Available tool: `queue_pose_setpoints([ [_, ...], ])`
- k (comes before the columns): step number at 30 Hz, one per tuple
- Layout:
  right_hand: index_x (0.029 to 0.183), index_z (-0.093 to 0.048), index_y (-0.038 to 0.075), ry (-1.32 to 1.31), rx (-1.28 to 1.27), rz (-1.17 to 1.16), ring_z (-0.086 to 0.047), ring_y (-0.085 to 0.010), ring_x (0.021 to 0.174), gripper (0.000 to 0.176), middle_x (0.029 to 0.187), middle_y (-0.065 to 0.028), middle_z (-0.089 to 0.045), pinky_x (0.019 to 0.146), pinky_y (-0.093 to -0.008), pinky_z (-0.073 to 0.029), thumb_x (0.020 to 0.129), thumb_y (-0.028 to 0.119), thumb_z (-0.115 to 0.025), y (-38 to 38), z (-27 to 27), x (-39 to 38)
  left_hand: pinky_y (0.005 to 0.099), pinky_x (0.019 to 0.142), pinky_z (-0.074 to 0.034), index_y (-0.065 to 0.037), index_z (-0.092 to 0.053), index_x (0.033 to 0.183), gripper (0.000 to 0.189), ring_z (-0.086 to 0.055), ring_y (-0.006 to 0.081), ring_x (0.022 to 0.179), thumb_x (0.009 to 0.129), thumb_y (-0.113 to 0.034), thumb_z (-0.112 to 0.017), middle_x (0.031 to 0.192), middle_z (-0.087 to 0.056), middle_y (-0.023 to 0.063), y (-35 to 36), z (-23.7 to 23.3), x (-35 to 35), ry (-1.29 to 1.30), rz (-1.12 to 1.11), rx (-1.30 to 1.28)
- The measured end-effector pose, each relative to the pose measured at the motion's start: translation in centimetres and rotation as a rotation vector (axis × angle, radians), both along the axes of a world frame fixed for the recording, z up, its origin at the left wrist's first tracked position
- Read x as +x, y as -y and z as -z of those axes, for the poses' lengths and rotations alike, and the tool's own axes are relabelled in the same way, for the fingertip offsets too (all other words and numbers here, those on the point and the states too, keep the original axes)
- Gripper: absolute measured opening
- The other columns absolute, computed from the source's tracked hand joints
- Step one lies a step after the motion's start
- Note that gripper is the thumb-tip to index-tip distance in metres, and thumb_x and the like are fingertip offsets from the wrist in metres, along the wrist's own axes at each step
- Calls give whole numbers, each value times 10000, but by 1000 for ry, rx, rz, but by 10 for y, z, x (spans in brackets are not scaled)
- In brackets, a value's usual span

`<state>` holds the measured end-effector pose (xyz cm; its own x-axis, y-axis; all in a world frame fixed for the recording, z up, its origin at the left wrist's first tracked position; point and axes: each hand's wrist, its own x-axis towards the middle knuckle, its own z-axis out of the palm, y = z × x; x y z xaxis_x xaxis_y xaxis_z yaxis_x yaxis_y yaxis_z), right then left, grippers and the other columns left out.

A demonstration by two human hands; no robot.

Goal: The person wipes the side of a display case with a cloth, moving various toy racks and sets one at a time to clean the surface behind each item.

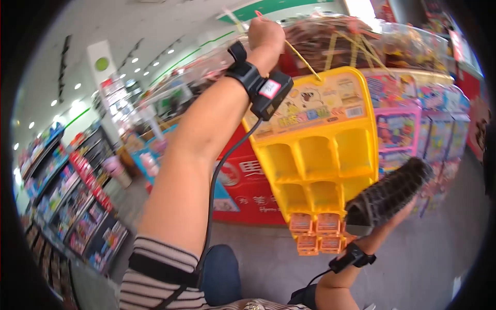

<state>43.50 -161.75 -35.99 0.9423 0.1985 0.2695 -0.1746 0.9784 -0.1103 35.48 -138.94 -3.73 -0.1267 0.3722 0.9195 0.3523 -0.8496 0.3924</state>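
My left hand (266, 35) is raised at the top, its fingers closed around a yellow cord (302, 57). A small red tip shows above the fist. On the cord hangs a tilted yellow plastic display tray (364, 119) with a printed header card and rows of compartments. Several small orange boxes (301, 223) sit at its lower end; the upper compartments look bare. My right hand (393, 221), low on the right, is closed on a dark roll with a grid-like surface (387, 196), beside the tray's lower right edge. Its fingers are mostly hidden by the roll.
Behind the tray stands a red counter (240, 178) with white lettering, piled with plastic-wrapped goods (330, 41). Colourful boxed toys (439, 129) are stacked at the right. Stocked shelves (77, 206) line the left side. Grey floor (258, 248) lies below.
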Motion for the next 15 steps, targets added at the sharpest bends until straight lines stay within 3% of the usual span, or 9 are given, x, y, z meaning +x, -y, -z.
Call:
queue_pose_setpoints([
  [2,1140,-432,34,101,-118,22,-542,-233,898,328,1069,-117,-515,807,-350,-437,880,211,-339,3,15,10,410,629,-430,36,-547,778,250,-552,365,737,792,-186,-432,767,-571,221,4,21,-50,-131,266,25],
  [3,1125,-435,38,190,-121,-36,-564,-246,820,320,1013,-122,-533,747,-368,-468,879,218,-339,5,21,13,389,595,-417,38,-544,744,253,-548,340,686,793,-181,-429,718,-565,203,-9,24,-63,-78,193,-7],
  [5,1065,-439,52,29,-293,46,-570,-260,568,285,824,-122,-550,529,-388,-511,876,240,-338,4,-5,-5,348,527,-390,44,-538,676,271,-541,290,585,796,-171,-423,620,-553,167,-41,36,-81,37,60,-79],
  [9,1061,-444,43,-7,-408,-2,-573,-208,620,276,828,-90,-554,547,-343,-504,876,225,-351,-7,-12,-14,374,565,-384,43,-547,737,307,-527,296,598,821,-222,-416,656,-554,198,-44,48,-117,-62,-109,-58],
  [12,1055,-450,37,71,-389,-28,-569,-190,632,262,833,-79,-554,557,-321,-498,869,204,-373,-22,-14,-18,365,572,-389,43,-548,738,333,-533,281,616,827,-251,-421,661,-557,194,-51,51,-130,-22,-32,-40],
  [14,1051,-454,33,88,-379,5,-567,-178,640,253,837,-72,-555,564,-306,-495,865,191,-387,-21,-7,-14,336,552,-387,31,-546,714,271,-525,218,596,807,-204,-449,619,-551,150,-50,50,-139,25,47,-111],
  [15,1049,-456,31,92,-373,30,-566,-172,644,248,839,-68,-555,567,-298,-493,862,184,-395,-19,-4,-12,333,555,-389,27,-550,715,263,-526,218,598,802,-201,-453,624,-555,147,-51,49,-143,-6,-15,-127],
])
